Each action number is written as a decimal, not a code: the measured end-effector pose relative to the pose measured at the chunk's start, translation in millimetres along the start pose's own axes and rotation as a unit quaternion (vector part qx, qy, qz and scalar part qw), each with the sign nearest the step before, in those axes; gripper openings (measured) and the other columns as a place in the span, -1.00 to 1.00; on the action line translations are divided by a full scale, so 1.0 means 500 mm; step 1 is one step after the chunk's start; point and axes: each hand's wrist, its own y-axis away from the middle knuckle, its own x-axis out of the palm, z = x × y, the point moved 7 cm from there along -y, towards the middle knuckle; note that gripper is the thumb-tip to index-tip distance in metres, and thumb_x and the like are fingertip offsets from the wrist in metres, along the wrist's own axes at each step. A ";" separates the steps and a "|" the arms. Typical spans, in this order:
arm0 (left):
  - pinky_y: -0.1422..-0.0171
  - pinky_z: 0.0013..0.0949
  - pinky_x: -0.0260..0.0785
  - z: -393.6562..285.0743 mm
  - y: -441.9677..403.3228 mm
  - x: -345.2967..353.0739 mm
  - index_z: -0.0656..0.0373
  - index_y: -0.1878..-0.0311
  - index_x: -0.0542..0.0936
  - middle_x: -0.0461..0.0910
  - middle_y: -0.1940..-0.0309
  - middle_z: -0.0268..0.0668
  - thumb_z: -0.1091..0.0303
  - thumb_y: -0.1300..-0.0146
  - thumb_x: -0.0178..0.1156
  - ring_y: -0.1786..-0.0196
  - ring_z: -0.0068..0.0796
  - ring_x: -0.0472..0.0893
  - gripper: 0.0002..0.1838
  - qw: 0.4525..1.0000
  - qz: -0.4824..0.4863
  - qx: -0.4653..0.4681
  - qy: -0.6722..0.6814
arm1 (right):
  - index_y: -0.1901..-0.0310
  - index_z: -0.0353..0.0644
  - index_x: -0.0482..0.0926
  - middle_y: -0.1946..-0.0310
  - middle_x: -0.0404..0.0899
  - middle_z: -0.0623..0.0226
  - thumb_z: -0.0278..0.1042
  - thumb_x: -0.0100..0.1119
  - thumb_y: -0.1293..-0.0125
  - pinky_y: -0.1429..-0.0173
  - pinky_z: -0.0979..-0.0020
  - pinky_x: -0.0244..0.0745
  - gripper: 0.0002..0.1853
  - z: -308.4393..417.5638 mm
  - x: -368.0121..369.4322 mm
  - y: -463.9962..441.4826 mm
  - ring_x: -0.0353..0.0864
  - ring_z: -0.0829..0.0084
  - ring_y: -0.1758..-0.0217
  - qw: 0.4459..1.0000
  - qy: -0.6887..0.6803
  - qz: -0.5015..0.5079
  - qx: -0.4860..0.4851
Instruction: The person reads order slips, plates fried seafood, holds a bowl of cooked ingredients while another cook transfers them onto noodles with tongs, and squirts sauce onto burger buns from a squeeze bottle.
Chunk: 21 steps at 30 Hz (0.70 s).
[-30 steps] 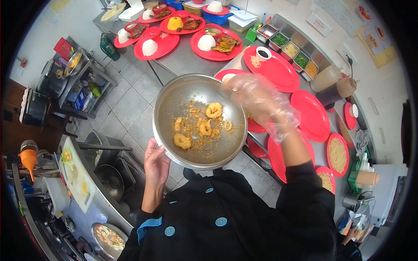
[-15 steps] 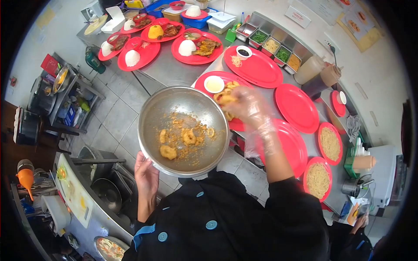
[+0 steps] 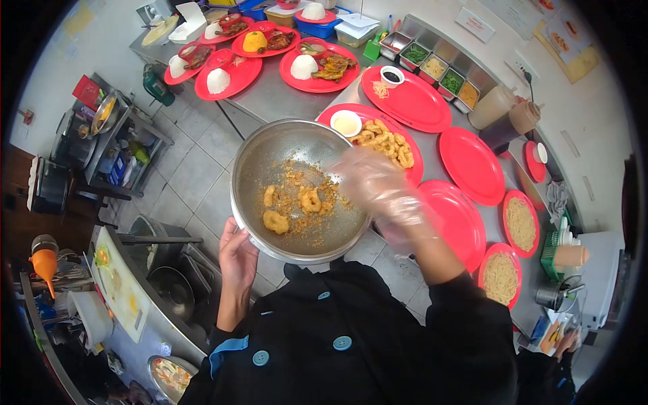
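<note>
My left hand (image 3: 237,260) holds the rim of a metal strainer bowl (image 3: 270,145), with the thumb on its outer side. Inside lie a few fried rings (image 3: 310,200) and golden crumbs (image 3: 293,223). My right hand (image 3: 378,185), in a clear plastic glove, is over the bowl's right edge; its fingers are smeared by motion. Just beyond it, a red oval plate (image 3: 413,177) bears a pile of fried rings (image 3: 388,145) and a white cup of pale sauce (image 3: 346,123).
More red plates (image 3: 472,165) line the counter, two with noodles (image 3: 501,278). Plates with rice (image 3: 218,81) and meat stand at the back. Topping trays (image 3: 432,66) and sauce bottles (image 3: 520,121) are by the wall. A co-worker's hand (image 3: 567,341) shows at lower right.
My right hand went from the bowl to the red plate with a fried ring, then came back over the bowl's right edge. Fewer rings lie in the bowl than at first.
</note>
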 end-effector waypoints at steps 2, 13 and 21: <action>-0.27 -0.23 0.29 0.001 0.003 -0.002 0.29 -0.12 0.35 0.47 -0.06 -0.17 0.48 -0.23 -0.01 -0.14 -0.33 0.47 -0.64 1.000 0.004 0.000 0.000 | -0.01 0.01 0.54 0.02 0.51 0.17 -0.38 0.20 -0.04 -0.14 0.19 0.39 -0.59 0.070 0.084 -0.026 0.46 0.15 -0.08 0.970 0.199 0.117 -0.075; -0.26 -0.21 0.32 -0.032 0.064 -0.069 0.28 -0.03 0.38 0.49 -0.01 -0.17 0.52 -0.21 0.00 -0.11 -0.33 0.49 -0.70 0.997 -0.062 0.048 -0.002 | 0.17 -0.08 0.60 0.17 0.59 0.27 -0.28 0.27 -0.02 -0.09 0.23 0.42 -0.72 0.035 0.008 -0.041 0.55 0.20 0.04 0.996 0.034 -0.070 -0.049; -0.21 -0.23 0.36 -0.057 0.080 -0.069 0.25 0.02 0.37 0.52 0.06 -0.18 0.52 -0.22 0.03 -0.03 -0.36 0.53 -0.75 0.991 -0.112 0.067 -0.014 | 0.32 -0.13 0.63 0.30 0.58 0.17 -0.38 0.24 0.05 -0.06 0.20 0.40 -0.81 -0.129 -0.010 -0.106 0.52 0.15 0.05 0.961 0.273 -0.050 0.006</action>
